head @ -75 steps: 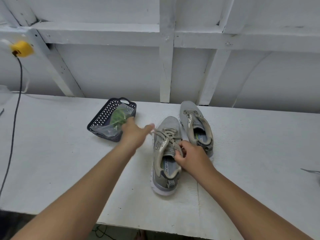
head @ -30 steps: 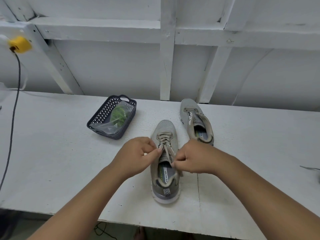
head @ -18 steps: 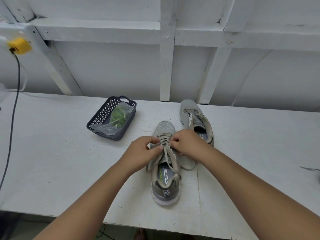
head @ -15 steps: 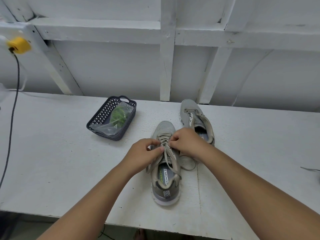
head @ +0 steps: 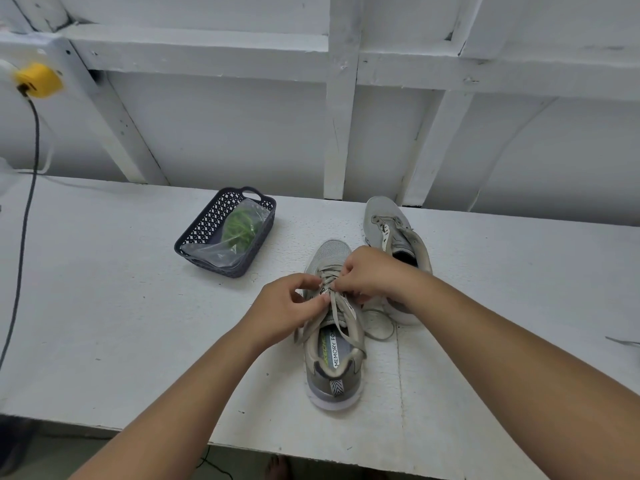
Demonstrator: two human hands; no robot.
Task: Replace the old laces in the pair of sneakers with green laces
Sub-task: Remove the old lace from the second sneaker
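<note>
Two grey sneakers stand on the white table. The near sneaker (head: 334, 362) points away from me, heel toward the table's front edge. Its old beige lace (head: 341, 311) is untied, and loose ends trail over the tongue and onto the table at the right. My left hand (head: 285, 311) pinches the lace at the left eyelets. My right hand (head: 372, 273) pinches the lace at the upper eyelets from the right. The far sneaker (head: 389, 230) sits behind my right hand, partly hidden. Green laces (head: 239, 228) lie in a clear plastic bag inside a dark basket (head: 207, 225).
The basket sits left of the sneakers, toward the back of the table. A black cable (head: 24, 216) hangs down from a yellow plug (head: 38, 79) at far left. White wall framing rises behind the table. A thin dark object (head: 623, 341) lies at the right edge.
The lace bow has come undone and its ends now hang loose. Both hands have moved up from the top of the tongue to the eyelets further toward the toe.
</note>
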